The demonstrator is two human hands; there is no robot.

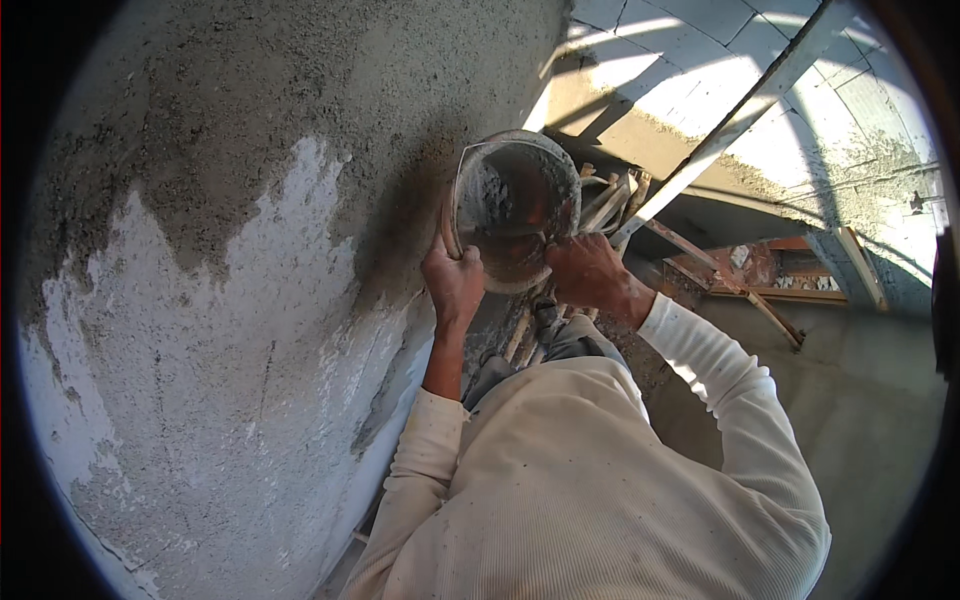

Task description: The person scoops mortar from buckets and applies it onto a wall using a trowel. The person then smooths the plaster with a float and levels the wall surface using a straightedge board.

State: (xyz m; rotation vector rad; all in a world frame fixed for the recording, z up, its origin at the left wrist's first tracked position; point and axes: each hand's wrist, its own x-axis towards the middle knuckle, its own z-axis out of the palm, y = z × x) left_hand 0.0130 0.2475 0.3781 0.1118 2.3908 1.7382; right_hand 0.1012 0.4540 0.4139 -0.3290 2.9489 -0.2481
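**A grimy bucket (pixel 545 165) is being handled beside a rough wall (pixel 230 330)**

The round bucket is sitting between the person's hands and just beyond them, its mouth facing the viewer and grey residue coating its inside. The left hand (pixel 455 285) is closing around a brown strip (pixel 447 222) against the bucket's near left side, thumb on top; what the strip is, I cannot tell. The right hand (pixel 598 278) is curling at the opposite rim; whether it is gripping the rim or something inside, I cannot tell.

The step in hand seems to be steadying the bucket and working at its contents. The next move probably calls for a firm left hold and the bucket staying level.

Left of the left hand, the wall is showing dark, rough coating above white. Beyond the right hand, wooden poles (pixel 620 200) are lying bundled and a pale beam (pixel 740 125) is slanting away.
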